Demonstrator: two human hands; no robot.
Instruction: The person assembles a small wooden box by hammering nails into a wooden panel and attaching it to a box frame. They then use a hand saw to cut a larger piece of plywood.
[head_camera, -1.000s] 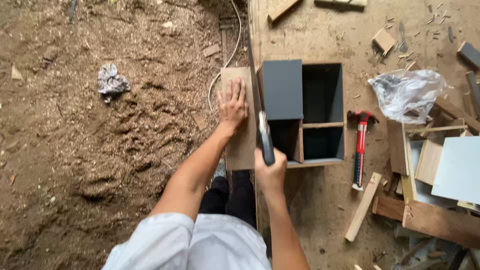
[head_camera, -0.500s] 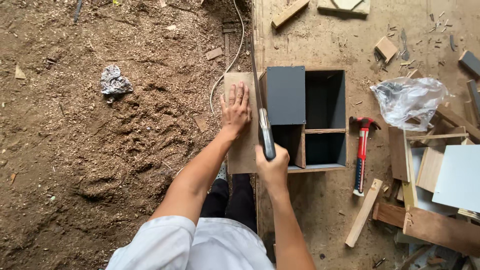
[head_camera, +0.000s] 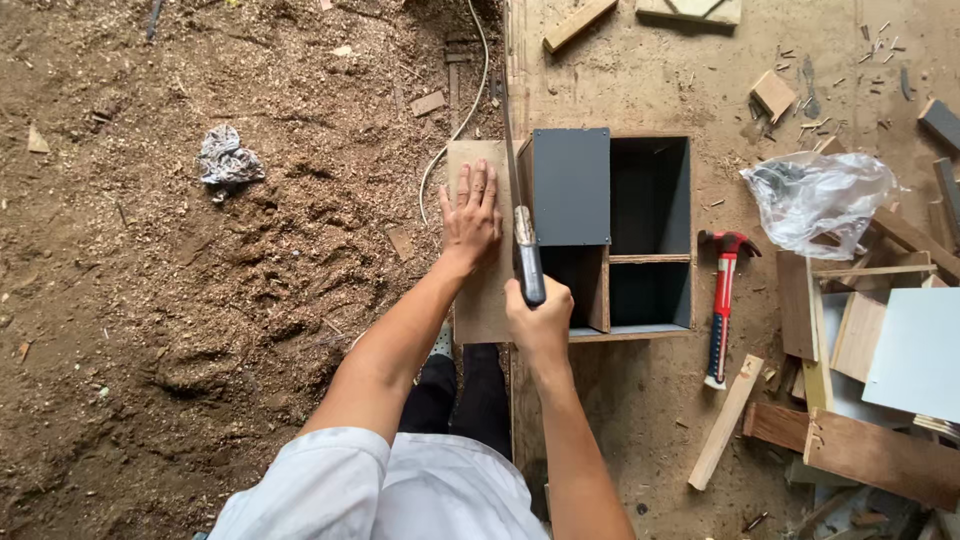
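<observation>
Two hands: left (head_camera: 470, 215) lies flat on board (head_camera: 478, 300), right (head_camera: 540, 315) grips what seems a handsaw (head_camera: 522, 235).

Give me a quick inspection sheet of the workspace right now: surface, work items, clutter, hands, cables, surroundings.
Surface: dusty wooden platform, sawdust on it.
Job's things: wooden board overhanging the platform edge; handsaw along its right side; grey-lined box beside it.
Clutter: red-handled hammer, plastic bag, wood offcuts, scattered nails.
Grippers: left hand flat on the board; right hand gripping the saw handle.
Cables: white cable across the sawdust.
Surroundings: sawdust-covered ground, crumpled rag.
</observation>
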